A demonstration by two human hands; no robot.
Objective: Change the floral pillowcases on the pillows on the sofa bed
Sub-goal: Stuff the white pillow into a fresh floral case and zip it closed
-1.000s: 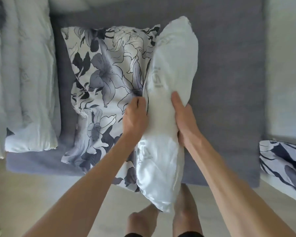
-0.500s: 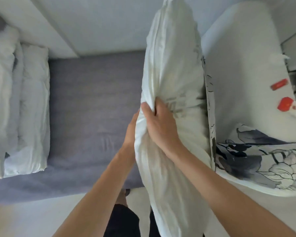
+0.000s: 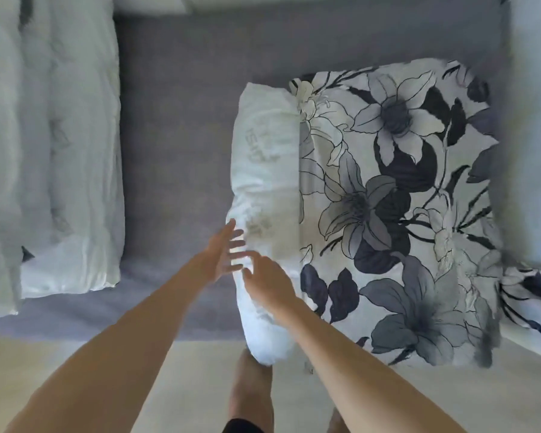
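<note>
Floral pillowcase (image 3: 397, 214), printed with large grey and dark lilies, covers a pillow lying on the right part of the grey sofa bed (image 3: 181, 120), its near corner hanging over the front edge above the pale floor (image 3: 156, 370). A bare white pillow (image 3: 266, 170) lies just beside it on the left, touching its long edge, with faint grey lettering on its cover; its near end also sticks out past the edge of the mattress. The left hand (image 3: 222, 256) is spread, fingers straight and apart, its fingertips at the white pillow's left side. The right hand (image 3: 270, 284) rests on top of the same pillow with fingers loosely extended and gripping nothing. A folded white duvet (image 3: 53, 145) lies along the left side of the sofa bed, well apart from the pillows. At the far right edge, another piece of floral fabric (image 3: 531, 298) shows on a white surface. Bare feet (image 3: 252, 389) stand on the floor below.
</note>
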